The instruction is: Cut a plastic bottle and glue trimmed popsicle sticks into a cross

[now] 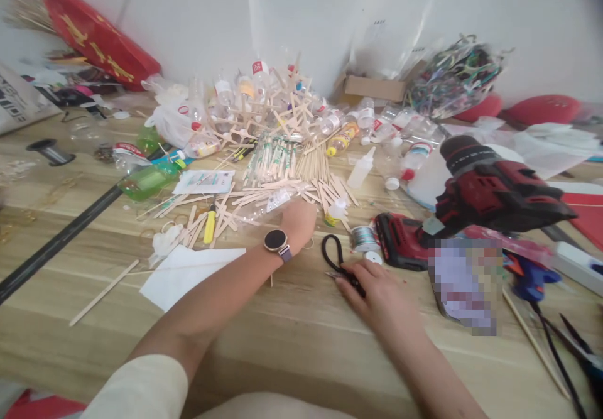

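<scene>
My left hand (300,218), wearing a watch on its wrist, reaches into the middle of the table beside a clear plastic bottle (264,210) lying among flat wooden sticks (226,218). Its fingers are turned away and hidden, so whether they grip the bottle cannot be told. Closer to me, my right hand (377,287) is closed over a pair of small black-handled scissors (333,252) lying on the wood. One handle loop and a bit of metal stick out past its fingers. A spool of thread (364,239) stands just beyond that hand.
A red cordless drill (490,193) stands on its battery at right, near a blue glue gun (532,277). Plastic bottles (367,120) and stick assemblies (287,108) crowd the back. At left lie white paper (188,274), a yellow-handled screwdriver (210,227) and a green bottle (151,180).
</scene>
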Demonstrator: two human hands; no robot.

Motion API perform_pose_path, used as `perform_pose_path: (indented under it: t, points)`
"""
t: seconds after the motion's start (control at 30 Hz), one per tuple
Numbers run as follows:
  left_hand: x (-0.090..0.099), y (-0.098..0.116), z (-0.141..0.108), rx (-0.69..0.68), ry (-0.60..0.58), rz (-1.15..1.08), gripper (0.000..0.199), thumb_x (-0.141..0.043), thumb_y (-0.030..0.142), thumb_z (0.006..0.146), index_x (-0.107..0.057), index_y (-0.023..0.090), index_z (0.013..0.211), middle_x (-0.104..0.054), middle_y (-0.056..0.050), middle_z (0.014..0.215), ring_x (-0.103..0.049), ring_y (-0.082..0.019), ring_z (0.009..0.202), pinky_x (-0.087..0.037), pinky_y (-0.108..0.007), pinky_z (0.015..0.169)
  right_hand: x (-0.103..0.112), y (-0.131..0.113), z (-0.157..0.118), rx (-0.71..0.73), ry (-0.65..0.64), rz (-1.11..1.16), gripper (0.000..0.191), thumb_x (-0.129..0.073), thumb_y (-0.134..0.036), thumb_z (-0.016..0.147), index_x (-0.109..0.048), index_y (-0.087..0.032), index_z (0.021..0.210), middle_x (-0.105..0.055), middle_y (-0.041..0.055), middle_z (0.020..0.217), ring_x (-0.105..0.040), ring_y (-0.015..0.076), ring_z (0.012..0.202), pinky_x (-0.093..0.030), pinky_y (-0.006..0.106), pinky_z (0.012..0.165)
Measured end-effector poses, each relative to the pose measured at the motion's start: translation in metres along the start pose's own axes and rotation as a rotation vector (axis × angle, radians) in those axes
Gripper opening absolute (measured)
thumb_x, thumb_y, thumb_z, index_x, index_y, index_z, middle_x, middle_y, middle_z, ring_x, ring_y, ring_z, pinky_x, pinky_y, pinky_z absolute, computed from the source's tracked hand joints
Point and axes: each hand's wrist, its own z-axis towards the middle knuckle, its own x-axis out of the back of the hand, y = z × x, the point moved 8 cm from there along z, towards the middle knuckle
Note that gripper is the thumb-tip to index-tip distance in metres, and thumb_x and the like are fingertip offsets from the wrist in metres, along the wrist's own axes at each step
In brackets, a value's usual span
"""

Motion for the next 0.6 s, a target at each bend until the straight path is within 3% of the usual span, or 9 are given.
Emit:
perform_pose_path:
  t: [0.17,0.3,0.37,0.43,0.53,0.6]
  points:
    - [0.002,0.0,0.002,0.074,-0.006,-0.055,0.037,-0.06,0.035,0.093,-0.056,0.016,0.125,-0.059,-0.01,0.124,-0.062,-0.023,0.104,-0.054,-0.044,0.087,-0.002,0.013,-0.003,-0.168,-0.254,-0.018,0.022,-0.062,-0.026,0.088,-0.067,-0.014,0.106,-0.069,0.014,0.104,-0.065,0.033,0.098,-0.048,0.043,0.084]
    - [0.012,-0.011,-0.01,0.046,0.008,-0.148,0.024,-0.057,0.027,0.093,-0.066,0.011,0.108,-0.067,-0.013,0.108,-0.064,-0.024,0.1,-0.053,-0.038,0.084,-0.001,0.012,-0.003,-0.245,-0.365,0.033,0.01,-0.061,-0.021,0.086,-0.064,-0.015,0.093,-0.069,0.0135,0.098,-0.066,0.0295,0.09,-0.045,0.037,0.074]
    - [0.016,-0.022,-0.023,0.023,-0.005,-0.217,0.018,-0.056,0.018,0.087,-0.07,0.01,0.094,-0.071,-0.013,0.089,-0.067,-0.026,0.09,-0.051,-0.032,0.074,-0.001,0.012,-0.003,-0.244,-0.383,0.085,0.003,-0.061,-0.02,0.084,-0.061,-0.018,0.085,-0.069,0.0102,0.092,-0.065,0.0248,0.081,-0.043,0.032,0.067]
    - [0.016,-0.032,-0.041,-0.009,-0.065,-0.314,0.022,-0.057,0.02,0.083,-0.071,0.012,0.098,-0.071,-0.006,0.071,-0.067,-0.021,0.07,-0.047,-0.027,0.06,-0.002,0.014,-0.005,-0.234,-0.389,0.128,0.006,-0.062,-0.02,0.081,-0.057,-0.02,0.08,-0.068,0.0065,0.085,-0.063,0.021,0.074,-0.04,0.029,0.062]
    - [0.008,-0.042,-0.074,-0.051,-0.113,-0.499,0.039,-0.047,0.028,0.089,-0.059,0.017,0.124,-0.071,0.0,0.074,-0.059,-0.013,0.055,-0.043,-0.022,0.051,-0.002,0.019,-0.009,-0.251,-0.394,0.306,0.013,-0.06,-0.024,0.079,-0.048,-0.023,0.075,-0.066,0.002,0.071,-0.059,0.0185,0.064,-0.038,0.028,0.057]
    - [0.003,-0.044,-0.093,-0.049,-0.047,-0.854,0.035,-0.044,0.034,0.091,-0.06,0.017,0.116,-0.067,0.001,0.073,-0.053,-0.01,0.051,-0.039,-0.021,0.048,0.0,0.014,-0.011,-0.272,-0.411,0.599,0.018,-0.057,-0.031,0.081,-0.042,-0.024,0.077,-0.065,0.0003,0.067,-0.059,0.0177,0.062,-0.041,0.028,0.057]
